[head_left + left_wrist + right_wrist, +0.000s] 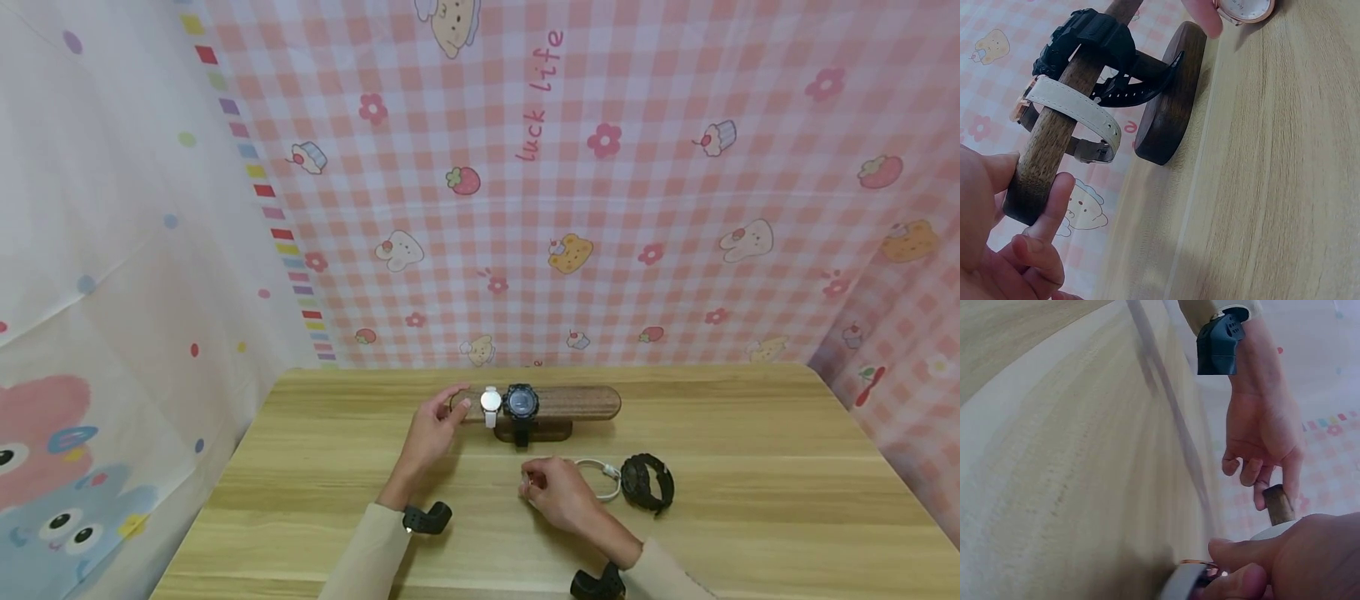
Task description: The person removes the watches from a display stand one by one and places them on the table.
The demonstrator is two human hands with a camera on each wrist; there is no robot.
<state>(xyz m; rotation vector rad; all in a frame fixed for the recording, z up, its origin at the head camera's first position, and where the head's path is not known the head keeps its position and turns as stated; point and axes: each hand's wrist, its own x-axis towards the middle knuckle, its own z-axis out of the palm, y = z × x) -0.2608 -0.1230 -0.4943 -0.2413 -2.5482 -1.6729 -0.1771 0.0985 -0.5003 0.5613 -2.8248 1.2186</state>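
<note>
My left hand (433,429) grips the left end of the wooden bar of a watch stand (577,403), thumb on one side and fingers on the other. Around the bar sit a watch with a white strap (491,403) and, touching or close to it, a chunky black watch (521,402). The black strap's end hangs down by the stand's base (1175,94). In front of the stand my right hand (558,492) pinches a watch with a rose-gold case and white dial (1244,7); its pale strap (1182,581) shows in the right wrist view, mostly hidden by fingers.
Just right of my right hand, a white looped strap (611,473) lies on the wooden table (750,517), partly hidden by the hand. Beside it lies another black watch (647,483). A pink checked cloth (525,208) hangs behind the table.
</note>
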